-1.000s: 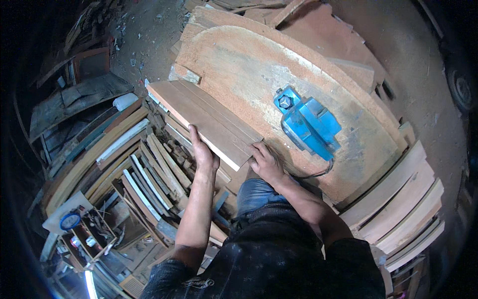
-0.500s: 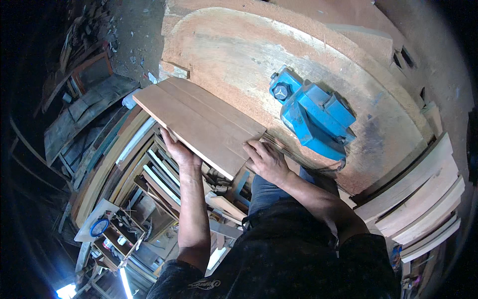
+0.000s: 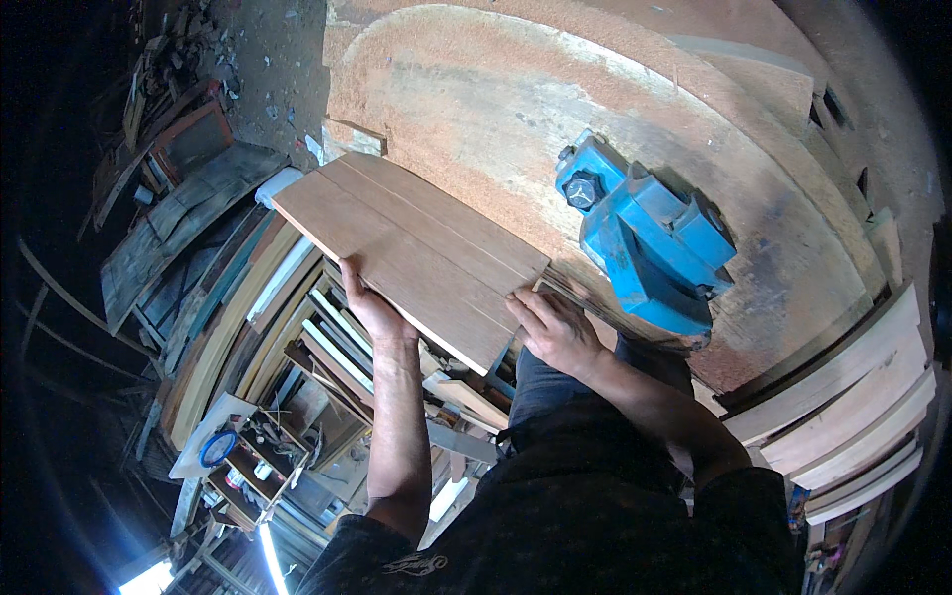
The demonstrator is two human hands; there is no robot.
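Note:
A flat wooden panel (image 3: 412,248), with straight lines running along its length, lies slantwise across the near left of the sawdust-covered table (image 3: 476,109). My left hand (image 3: 379,315) grips its near long edge, thumb along that edge and the other fingers hidden beneath. At the panel's right end, my right hand (image 3: 558,332) has its fingers curled and pinched on the corner edge. To the right of the panel rests a blue electric hand planer (image 3: 645,238) with a dark round knob; neither hand touches it.
Stacked boards (image 3: 853,397) stand at the right. Below my left arm are long timber strips (image 3: 253,297) and an open compartment box (image 3: 263,466) with small items. A small wood block (image 3: 355,137) sits at the table's left edge. Old panels (image 3: 178,218) lean at far left.
The whole view has shifted, so everything sits a little farther right. My right hand's fingers look more curled at the panel's corner. Both hands keep their hold on the panel.

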